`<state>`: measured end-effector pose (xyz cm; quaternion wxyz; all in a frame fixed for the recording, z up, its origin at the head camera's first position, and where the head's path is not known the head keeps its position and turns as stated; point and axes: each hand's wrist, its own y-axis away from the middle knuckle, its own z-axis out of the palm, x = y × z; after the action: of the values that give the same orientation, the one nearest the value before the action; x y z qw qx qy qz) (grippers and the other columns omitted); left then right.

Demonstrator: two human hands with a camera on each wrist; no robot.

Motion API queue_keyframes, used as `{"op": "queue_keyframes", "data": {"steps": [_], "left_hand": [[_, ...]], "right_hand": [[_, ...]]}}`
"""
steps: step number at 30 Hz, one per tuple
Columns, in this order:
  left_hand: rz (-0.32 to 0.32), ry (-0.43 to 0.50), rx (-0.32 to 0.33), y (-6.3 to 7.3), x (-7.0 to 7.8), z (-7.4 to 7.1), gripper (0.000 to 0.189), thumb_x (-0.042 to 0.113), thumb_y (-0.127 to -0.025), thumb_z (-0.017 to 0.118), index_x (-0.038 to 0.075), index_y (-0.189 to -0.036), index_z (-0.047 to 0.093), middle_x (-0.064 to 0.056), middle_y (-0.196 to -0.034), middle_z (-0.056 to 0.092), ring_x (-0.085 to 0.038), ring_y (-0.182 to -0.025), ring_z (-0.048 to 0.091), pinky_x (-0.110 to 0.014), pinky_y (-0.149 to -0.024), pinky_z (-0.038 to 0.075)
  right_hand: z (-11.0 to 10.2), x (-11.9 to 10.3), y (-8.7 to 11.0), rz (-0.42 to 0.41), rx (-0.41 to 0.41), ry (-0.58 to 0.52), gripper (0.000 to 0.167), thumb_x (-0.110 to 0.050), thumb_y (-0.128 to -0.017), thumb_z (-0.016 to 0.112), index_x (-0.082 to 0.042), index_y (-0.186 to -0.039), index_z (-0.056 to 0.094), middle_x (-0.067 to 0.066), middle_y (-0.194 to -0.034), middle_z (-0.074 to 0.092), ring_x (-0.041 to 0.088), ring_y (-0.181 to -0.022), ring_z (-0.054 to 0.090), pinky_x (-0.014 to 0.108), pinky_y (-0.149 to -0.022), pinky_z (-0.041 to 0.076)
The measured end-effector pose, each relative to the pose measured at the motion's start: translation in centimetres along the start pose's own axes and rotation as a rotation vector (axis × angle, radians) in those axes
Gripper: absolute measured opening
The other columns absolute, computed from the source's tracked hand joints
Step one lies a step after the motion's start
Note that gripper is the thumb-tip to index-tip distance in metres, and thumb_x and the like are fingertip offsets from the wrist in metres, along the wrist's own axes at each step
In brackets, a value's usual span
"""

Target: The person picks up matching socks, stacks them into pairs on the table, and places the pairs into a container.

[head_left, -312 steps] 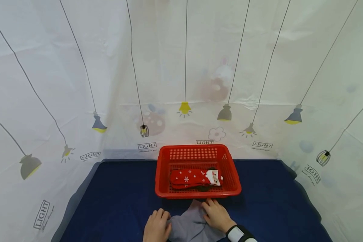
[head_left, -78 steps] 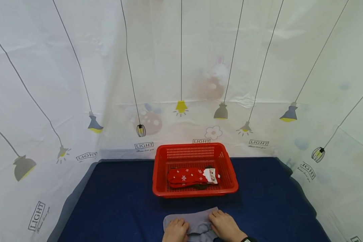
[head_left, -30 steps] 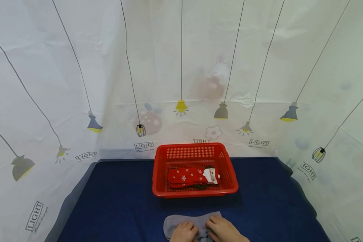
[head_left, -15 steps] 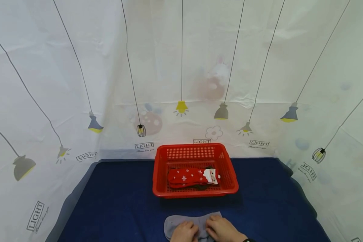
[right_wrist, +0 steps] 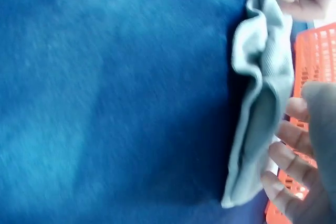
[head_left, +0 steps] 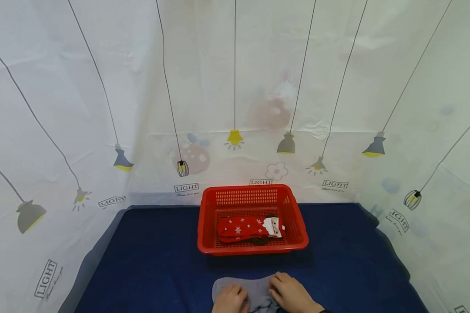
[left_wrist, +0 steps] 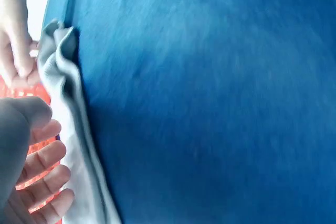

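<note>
A grey sock (head_left: 256,289) lies crosswise on the blue cloth in front of the red basket, its rounded end at the left. Folds bunch along its near side, clearest in the right wrist view, where the sock (right_wrist: 262,77) looks wavy. My left hand (head_left: 230,299) rests on its left part. On its right end lies my right hand (head_left: 291,292). Both wrist views show the left hand's fingers (left_wrist: 50,177) and the right hand's fingers (right_wrist: 289,163) loosely bent and spread against the fabric, not closed round it. The sock's near edge is cut off in the head view.
The red plastic basket (head_left: 252,251) stands behind the sock. In it lie red socks (head_left: 243,229) with white snowflakes and a Santa face, over something dark. Blue cloth (head_left: 152,261) covers the table. A white sheet (head_left: 219,87) printed with lamps hangs around it.
Over ten seconds the grey sock has gone from a rumpled, pointed shape to a flatter strip. In the last half second my left hand shifted slightly left and my right hand slightly away from me.
</note>
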<state>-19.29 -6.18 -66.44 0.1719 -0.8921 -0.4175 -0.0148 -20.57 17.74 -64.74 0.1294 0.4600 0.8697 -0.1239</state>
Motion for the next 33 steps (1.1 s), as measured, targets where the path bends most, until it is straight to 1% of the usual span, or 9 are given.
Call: {"op": "queue_keyframes", "data": {"steps": [1,3,7,10,12,19,22,27,33], "left_hand": [[-0.03,0.0,-0.009,0.1,-0.2,-0.3,0.017,0.024,-0.072,0.072,0.022,-0.071,0.055,0.008,-0.069,0.041,-0.006,-0.057,0.037,-0.019,-0.051,0.032],[-0.079,-0.026,0.022,0.5,-0.7,-0.8,0.018,0.023,-0.07,0.073,0.022,-0.072,0.055,0.008,-0.07,0.043,-0.008,-0.059,0.04,-0.022,-0.053,0.035],[-0.238,-0.06,0.068,1.3,-1.8,-1.5,0.022,0.019,-0.066,0.074,0.022,-0.069,0.053,0.007,-0.07,0.042,-0.01,-0.06,0.038,-0.024,-0.053,0.033],[-0.377,-0.054,0.031,2.0,-2.6,-1.8,0.025,0.018,-0.066,0.075,0.021,-0.071,0.052,0.006,-0.072,0.04,-0.012,-0.06,0.036,-0.027,-0.053,0.032],[-0.425,-0.061,0.025,2.4,-3.0,-1.7,0.026,0.017,-0.065,0.076,0.02,-0.073,0.052,0.005,-0.072,0.04,-0.013,-0.06,0.037,-0.028,-0.053,0.033],[-0.425,-0.054,0.073,2.6,-3.8,-0.9,0.026,0.012,-0.061,0.075,0.018,-0.073,0.053,0.005,-0.065,0.043,-0.015,-0.055,0.041,-0.029,-0.05,0.034],[-0.427,-0.044,0.083,2.4,-3.8,-0.9,0.026,0.008,-0.061,0.072,0.018,-0.072,0.052,0.005,-0.064,0.043,-0.014,-0.054,0.041,-0.029,-0.05,0.034],[-0.424,-0.043,0.118,2.1,-3.8,-1.1,0.027,0.004,-0.059,0.07,0.017,-0.069,0.05,0.005,-0.062,0.042,-0.014,-0.052,0.04,-0.029,-0.048,0.034],[-0.478,0.018,0.001,1.9,-3.7,-1.7,0.021,0.01,-0.065,0.07,0.018,-0.071,0.051,0.005,-0.064,0.041,-0.014,-0.054,0.04,-0.029,-0.05,0.034]], "right_hand": [[-0.2,0.1,0.0,0.014,0.024,0.012,0.006,-0.027,-0.088,0.059,-0.026,-0.085,0.054,-0.014,-0.079,0.043,0.001,-0.066,0.039,0.02,-0.053,0.032],[-0.5,0.4,0.1,0.052,0.061,0.053,0.008,-0.025,-0.085,0.063,-0.024,-0.088,0.055,-0.012,-0.079,0.043,0.004,-0.065,0.039,0.02,-0.051,0.03],[-0.4,0.7,0.4,0.125,0.06,0.093,0.019,-0.021,-0.08,0.068,-0.019,-0.094,0.056,-0.007,-0.081,0.043,0.009,-0.064,0.04,0.022,-0.05,0.03],[0.2,0.7,0.5,0.167,0.047,0.088,0.023,-0.018,-0.077,0.071,-0.019,-0.094,0.056,-0.005,-0.082,0.042,0.01,-0.063,0.039,0.023,-0.05,0.031],[0.7,0.8,0.4,0.182,0.059,0.098,0.023,-0.015,-0.075,0.071,-0.018,-0.092,0.055,-0.003,-0.082,0.041,0.011,-0.062,0.038,0.024,-0.051,0.032],[1.2,0.5,0.1,0.179,0.105,0.137,0.015,-0.008,-0.08,0.064,-0.015,-0.084,0.052,-0.003,-0.078,0.039,0.013,-0.061,0.037,0.025,-0.051,0.032],[1.0,0.5,0.0,0.145,0.116,0.169,0.015,-0.005,-0.081,0.064,-0.014,-0.083,0.051,-0.002,-0.079,0.04,0.013,-0.061,0.037,0.026,-0.052,0.033],[0.7,0.7,-0.1,0.068,0.184,0.283,0.02,-0.003,-0.077,0.067,-0.013,-0.084,0.051,0.0,-0.079,0.041,0.013,-0.061,0.037,0.024,-0.051,0.031],[0.5,1.0,0.0,0.088,0.159,0.264,0.019,-0.005,-0.077,0.068,-0.014,-0.085,0.052,0.0,-0.079,0.041,0.013,-0.061,0.037,0.024,-0.05,0.029]]}}
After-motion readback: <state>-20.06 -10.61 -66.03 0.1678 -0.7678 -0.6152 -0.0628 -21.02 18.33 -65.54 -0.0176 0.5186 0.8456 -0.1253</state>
